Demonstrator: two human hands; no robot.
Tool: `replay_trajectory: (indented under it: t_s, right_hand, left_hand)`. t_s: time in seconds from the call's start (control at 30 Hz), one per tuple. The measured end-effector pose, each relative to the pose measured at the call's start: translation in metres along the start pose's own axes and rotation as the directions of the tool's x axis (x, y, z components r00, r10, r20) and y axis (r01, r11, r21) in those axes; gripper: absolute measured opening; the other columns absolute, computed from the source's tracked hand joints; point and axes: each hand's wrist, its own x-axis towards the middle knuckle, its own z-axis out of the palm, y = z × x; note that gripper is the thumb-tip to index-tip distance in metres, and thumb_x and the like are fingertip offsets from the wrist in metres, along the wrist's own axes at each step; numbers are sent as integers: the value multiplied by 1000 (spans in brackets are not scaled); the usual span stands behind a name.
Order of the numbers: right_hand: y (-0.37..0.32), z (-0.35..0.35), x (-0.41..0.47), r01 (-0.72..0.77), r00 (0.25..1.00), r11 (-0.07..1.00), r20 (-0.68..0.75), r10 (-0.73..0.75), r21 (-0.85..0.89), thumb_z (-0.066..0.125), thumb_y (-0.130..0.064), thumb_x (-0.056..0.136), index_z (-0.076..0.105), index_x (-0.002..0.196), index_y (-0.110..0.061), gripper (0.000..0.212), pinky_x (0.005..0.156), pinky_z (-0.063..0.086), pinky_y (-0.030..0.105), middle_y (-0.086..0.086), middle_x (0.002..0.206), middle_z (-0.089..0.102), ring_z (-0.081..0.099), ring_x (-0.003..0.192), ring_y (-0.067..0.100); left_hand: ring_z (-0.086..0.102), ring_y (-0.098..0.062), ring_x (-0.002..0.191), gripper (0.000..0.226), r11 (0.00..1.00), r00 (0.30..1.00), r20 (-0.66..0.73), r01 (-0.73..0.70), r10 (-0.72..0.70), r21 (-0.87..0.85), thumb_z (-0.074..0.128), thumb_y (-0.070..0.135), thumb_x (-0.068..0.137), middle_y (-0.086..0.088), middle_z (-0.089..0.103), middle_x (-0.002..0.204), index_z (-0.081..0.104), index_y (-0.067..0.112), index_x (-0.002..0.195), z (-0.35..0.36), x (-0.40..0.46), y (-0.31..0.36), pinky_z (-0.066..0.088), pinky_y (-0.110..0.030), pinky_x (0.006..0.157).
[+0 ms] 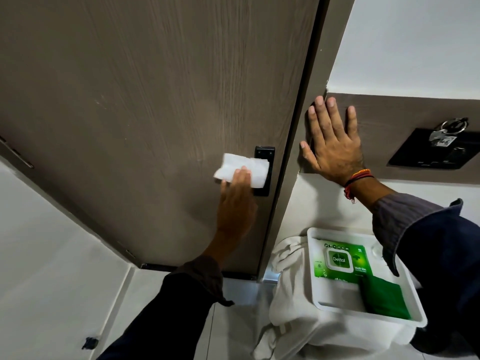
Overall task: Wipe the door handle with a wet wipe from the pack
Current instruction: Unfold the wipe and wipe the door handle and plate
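A black door handle plate (264, 152) sits near the right edge of the brown wooden door (145, 100). A white wet wipe (242, 168) is wrapped over the handle, hiding the lever. My left hand (237, 198) presses the wipe against it from below. My right hand (331, 144) lies flat with fingers spread on the brown wall panel beside the door frame, holding nothing. The green wipe pack (340, 259) lies in a white tray (322, 305) at the lower right, its lid shut.
A dark green cloth (384, 297) lies in the tray, which rests on white towels (288, 302). A black wall holder with keys (441, 144) hangs at the right. A metal bar (15, 154) is on the door's far left. White floor lies below.
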Motion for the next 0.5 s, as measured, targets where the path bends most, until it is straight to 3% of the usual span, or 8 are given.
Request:
replay_trajectory:
  t_s: [0.13,0.2,0.3,0.37,0.4,0.43,0.47,0.5]
  right_hand:
    - [-6,-6,-4,-41,997,997,71,36,71,34,-46,108,4,166,-6,77,129,-9,52,11,173,-12,-10,160,27]
    - [-23,-16,-12,-4,995,979,99,-16,202,32,-44,107,14,165,-2,74,130,-2,55,16,173,0,1,161,32]
    - [-72,-31,-52,-54,953,821,276,-128,568,40,-37,107,42,154,-4,57,120,39,51,18,154,47,46,140,30]
    - [-109,-43,-72,-524,796,484,605,-14,701,46,-36,110,52,143,-12,42,97,53,38,9,129,60,58,116,23]
    - [-125,-46,-73,-795,601,121,799,20,595,48,-36,110,55,139,-12,39,91,52,34,8,124,61,59,113,24]
    - [-136,-48,-71,-893,392,-262,918,-59,365,48,-36,110,56,139,-10,39,92,52,36,11,125,63,61,114,28]
    - [-143,-46,-67,-838,281,-523,945,-168,156,47,-36,111,55,141,-8,42,97,52,40,14,131,63,62,119,32]
    - [-148,-43,-64,-736,250,-677,935,-252,15,45,-37,111,53,143,-8,44,104,51,44,16,137,63,62,124,34]
  left_hand:
    - [20,-29,157,65,990,989,17,144,-144,5,41,4,95,-14,25,167,27,4,158,-11,-2,-6,22,-51,127]
    - [25,-31,155,64,996,996,34,84,-84,-1,40,2,95,-16,28,166,28,3,157,-15,1,11,27,-51,125]
    - [33,-32,152,58,996,996,48,-79,80,-34,47,1,97,-17,36,162,36,2,154,-17,0,22,34,-52,122]
    - [33,-32,151,52,992,992,47,-112,114,-52,43,3,102,-17,38,161,38,1,153,-21,1,18,34,-52,122]
    - [33,-32,152,51,991,991,55,-115,119,-65,37,5,103,-17,37,161,38,0,153,-23,1,15,33,-52,123]
    - [31,-32,152,52,990,989,77,-119,126,-80,31,6,102,-18,36,161,36,-1,153,-24,3,12,31,-52,123]
    - [28,-31,154,53,987,984,118,-125,137,-101,29,10,103,-17,32,163,32,-1,155,-25,5,10,28,-52,125]
    - [21,-30,156,54,985,974,175,-126,145,-117,32,13,104,-16,26,166,27,0,157,-26,8,9,23,-52,127]
